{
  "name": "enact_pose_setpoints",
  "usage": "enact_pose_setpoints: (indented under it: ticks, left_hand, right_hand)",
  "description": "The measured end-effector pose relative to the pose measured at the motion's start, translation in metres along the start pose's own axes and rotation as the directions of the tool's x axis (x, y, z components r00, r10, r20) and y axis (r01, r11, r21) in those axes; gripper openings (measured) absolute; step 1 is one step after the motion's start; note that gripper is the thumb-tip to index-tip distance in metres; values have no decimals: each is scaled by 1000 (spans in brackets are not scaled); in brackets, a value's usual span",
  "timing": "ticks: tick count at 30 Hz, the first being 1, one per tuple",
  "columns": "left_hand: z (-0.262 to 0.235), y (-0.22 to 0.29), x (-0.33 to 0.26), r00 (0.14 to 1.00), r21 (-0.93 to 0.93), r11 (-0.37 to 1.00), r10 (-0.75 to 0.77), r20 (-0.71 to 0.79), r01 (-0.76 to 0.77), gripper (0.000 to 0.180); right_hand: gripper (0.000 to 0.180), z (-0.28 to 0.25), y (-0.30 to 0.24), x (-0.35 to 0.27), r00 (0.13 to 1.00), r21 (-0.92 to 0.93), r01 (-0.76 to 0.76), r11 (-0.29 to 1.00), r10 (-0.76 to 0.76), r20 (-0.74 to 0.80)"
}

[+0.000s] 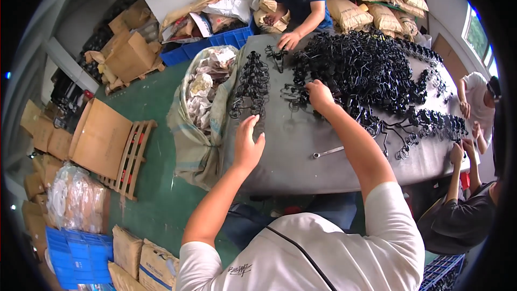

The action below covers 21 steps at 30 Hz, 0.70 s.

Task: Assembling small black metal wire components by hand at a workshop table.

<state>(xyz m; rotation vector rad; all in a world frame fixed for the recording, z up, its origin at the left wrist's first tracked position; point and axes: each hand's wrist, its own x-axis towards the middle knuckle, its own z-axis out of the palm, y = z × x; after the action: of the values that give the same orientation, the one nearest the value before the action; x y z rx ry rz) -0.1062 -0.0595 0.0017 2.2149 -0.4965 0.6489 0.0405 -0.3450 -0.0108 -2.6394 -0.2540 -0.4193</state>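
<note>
**Ease, don't yank: snags v. likely**

Nearest me, the grey table's (293,178) near edge, then a wrench (328,152) lying loose on top, L of the worker's R forearm. Prob. worth sliding it aside b/c a sleeve or a trailing hook could catch it.

Next out, the left hand (247,146): thumb apart from the fingers, nothing seen in the grip, fingertips by the near end of a row of black parts (252,83). Can't tell if they touch. Good spot to steady that end, w/ a light palm so the row doesn't skew.

A bit farther, the right hand (320,95): fingers bent, at the L edge of the big black heap (355,70), w/ a small black clump (293,94) just beside. Can't tell from here if they're clamped on a pc. or only resting. I'd take one pc. at a time by its body, turn it till the loops come free, then lift; a straight pull would prob. drag neighbours along.

Far side: co-worker's hand (290,41) at a separate black piece (278,58), btwn row & heap. Best keep reaches short there, so nobody bumps.
</note>
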Motion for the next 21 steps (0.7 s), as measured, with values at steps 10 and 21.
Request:
enact_pose_setpoints:
  ticks: [10, 21]
  left_hand:
    - [-16, 33, -31, 805, 164, 900, 266, 531, -405, 81]
    - [-9, 23, -43, 821, 141, 970, 85, 564, -198, 67]
  right_hand:
    - [37, 2, -66, -139, 898, 508, 377, 774, -441, 6]
    - [25, 12, 9, -62, 981, -416, 193, 889, -163, 106]
